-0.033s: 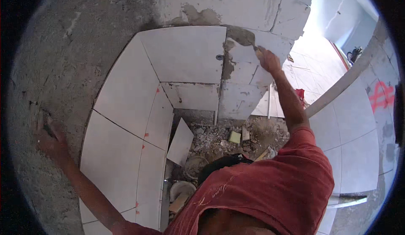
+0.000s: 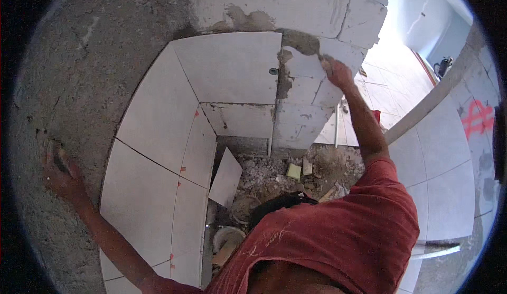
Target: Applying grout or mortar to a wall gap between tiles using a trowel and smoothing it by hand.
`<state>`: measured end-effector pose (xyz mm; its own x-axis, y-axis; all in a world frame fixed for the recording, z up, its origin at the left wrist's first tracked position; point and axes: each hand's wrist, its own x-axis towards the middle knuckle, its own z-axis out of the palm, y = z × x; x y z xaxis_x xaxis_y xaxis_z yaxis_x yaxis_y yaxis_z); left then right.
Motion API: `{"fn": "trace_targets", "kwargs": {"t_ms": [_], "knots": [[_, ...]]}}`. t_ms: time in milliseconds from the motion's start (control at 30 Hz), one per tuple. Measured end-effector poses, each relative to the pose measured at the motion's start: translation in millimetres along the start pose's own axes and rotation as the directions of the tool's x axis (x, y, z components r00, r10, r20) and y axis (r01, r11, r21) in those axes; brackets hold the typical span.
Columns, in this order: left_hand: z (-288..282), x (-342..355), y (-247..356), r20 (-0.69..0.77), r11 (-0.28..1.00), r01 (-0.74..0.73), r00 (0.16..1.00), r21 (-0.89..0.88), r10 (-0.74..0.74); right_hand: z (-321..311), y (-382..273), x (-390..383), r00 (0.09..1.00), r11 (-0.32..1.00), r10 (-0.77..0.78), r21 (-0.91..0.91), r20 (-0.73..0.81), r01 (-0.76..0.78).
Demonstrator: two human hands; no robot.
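My right hand point(image 2: 338, 74) grips a trowel by its handle. The trowel's blade point(image 2: 305, 41) lies against the pale block wall point(image 2: 301, 91), just right of the top corner of a large white wall tile point(image 2: 232, 67). Grey mortar point(image 2: 285, 83) sticks to the blocks along this tile's right edge. On the left, my left hand point(image 2: 64, 177) rests with fingers stretched out on the rough cement wall point(image 2: 58, 98), beside the edge of the tiled side wall point(image 2: 140, 183). I see nothing held in it.
Rubble point(image 2: 264, 170) covers the floor below, with a yellow-green block point(image 2: 293, 171) on it. A loose tile piece point(image 2: 226, 180) leans by the side wall. Near my body stands a pale bucket point(image 2: 224, 236). A doorway opens onto a tiled floor point(image 2: 393, 77) at right.
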<state>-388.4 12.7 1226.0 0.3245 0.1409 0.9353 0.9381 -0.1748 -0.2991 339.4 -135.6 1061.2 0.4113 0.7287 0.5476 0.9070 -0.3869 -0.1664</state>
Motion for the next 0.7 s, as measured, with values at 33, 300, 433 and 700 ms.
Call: {"fn": "trace_targets", "kwargs": {"t_ms": [33, 300, 433, 700], "knots": [[2.5, -2.6, -3.5, 0.025, 1.0, 0.008, 1.0, 0.019, -0.008, -6.7, 6.6, -1.8, 1.0, 1.0, 0.008, -0.002, 0.004, -0.008], [1.0, -4.1, 3.8, 0.09, 0.995, 0.052, 0.994, 0.085, -0.06, -14.4, 9.6, -54.5, 0.968, 0.988, -0.016, 0.147, -0.252, 0.055], [4.7, -7.4, 4.6, 0.058, 0.978, -0.003, 0.998, 0.209, -0.01, -13.7, -3.8, -44.4, 0.975, 0.977, -0.177, 0.098, -0.138, 0.191], [-6.7, 2.4, 16.6, -0.019, 0.994, -0.049, 0.999, 0.101, 0.051, -67.9, -23.9, 51.6, 0.981, 0.954, -0.132, -0.252, 0.141, 0.164]]}}
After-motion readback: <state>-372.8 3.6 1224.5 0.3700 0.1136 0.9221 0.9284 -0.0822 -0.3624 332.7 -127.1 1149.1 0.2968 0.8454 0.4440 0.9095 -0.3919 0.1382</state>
